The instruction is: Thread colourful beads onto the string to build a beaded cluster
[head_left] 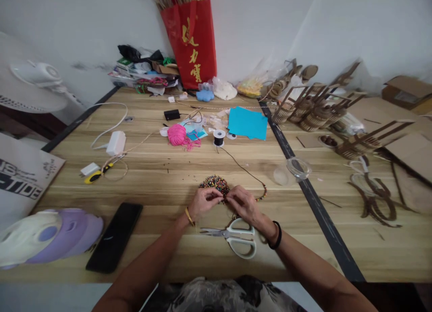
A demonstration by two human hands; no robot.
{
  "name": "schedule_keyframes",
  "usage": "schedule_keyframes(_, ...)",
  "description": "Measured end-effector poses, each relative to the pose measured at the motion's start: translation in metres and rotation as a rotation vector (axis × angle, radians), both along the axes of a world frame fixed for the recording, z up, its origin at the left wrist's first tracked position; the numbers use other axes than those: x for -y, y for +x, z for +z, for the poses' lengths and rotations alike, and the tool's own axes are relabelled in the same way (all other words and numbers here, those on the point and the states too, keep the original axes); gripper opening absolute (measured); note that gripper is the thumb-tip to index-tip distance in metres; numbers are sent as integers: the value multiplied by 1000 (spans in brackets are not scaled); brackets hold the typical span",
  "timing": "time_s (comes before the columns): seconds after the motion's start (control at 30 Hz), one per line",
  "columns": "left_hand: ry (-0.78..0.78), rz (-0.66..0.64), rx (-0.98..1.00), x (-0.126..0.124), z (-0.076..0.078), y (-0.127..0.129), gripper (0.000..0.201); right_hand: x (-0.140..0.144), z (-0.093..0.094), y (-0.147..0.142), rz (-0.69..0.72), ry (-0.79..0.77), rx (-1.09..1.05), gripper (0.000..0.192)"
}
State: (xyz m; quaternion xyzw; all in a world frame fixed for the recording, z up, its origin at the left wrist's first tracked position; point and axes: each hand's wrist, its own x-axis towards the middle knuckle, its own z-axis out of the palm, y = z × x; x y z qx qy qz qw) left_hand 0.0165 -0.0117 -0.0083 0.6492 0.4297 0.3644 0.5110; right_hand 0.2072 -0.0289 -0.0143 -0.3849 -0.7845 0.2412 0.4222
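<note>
**Both hands pinched at the near edge of a bead pile**

Head view: Works with both forearms stretched over a wooden table (155, 181). Holds the left hand (204, 200) at the near-left edge of a pile of multicoloured beads (214, 182), thumb and fingertips closed together. Holds the right hand (243, 203) just beside, also pinched, tips close to those of the left. Cannot tell what is between the fingertips; too small to make out. Wears a yellow bracelet (189, 216) on the left wrist and a black band (278, 235) on the right.

Just beyond the right hand, has a curved string of beads (264, 192) on the table, strung on a black cord (239, 164) leading back to a spool (219, 139). Between the forearms, has white-handled scissors (224, 233) lying flat, blades pointing left.

Farther back, has pink yarn (177, 135) left of the spool and blue sheets (248, 123) to its right. By the left forearm, has a black phone (114, 238) beside a purple-and-white object (72, 235). Against the wall, has a red bag (202, 42) filled with pale stalks.
</note>
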Motion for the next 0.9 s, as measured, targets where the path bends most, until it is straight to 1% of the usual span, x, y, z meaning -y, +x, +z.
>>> schedule_keyframes(0.13,-3,-1,7,0,0,0,16,0,0,-1,3,17,0,13)
schedule_keyframes(0.4,-74,-25,65,1,1,0,17,2,6,-2,28,15,12,11)
schedule_keyframes(0.9,-68,-12,57,0,0,0,12,1,3,-2,41,35,1,9)
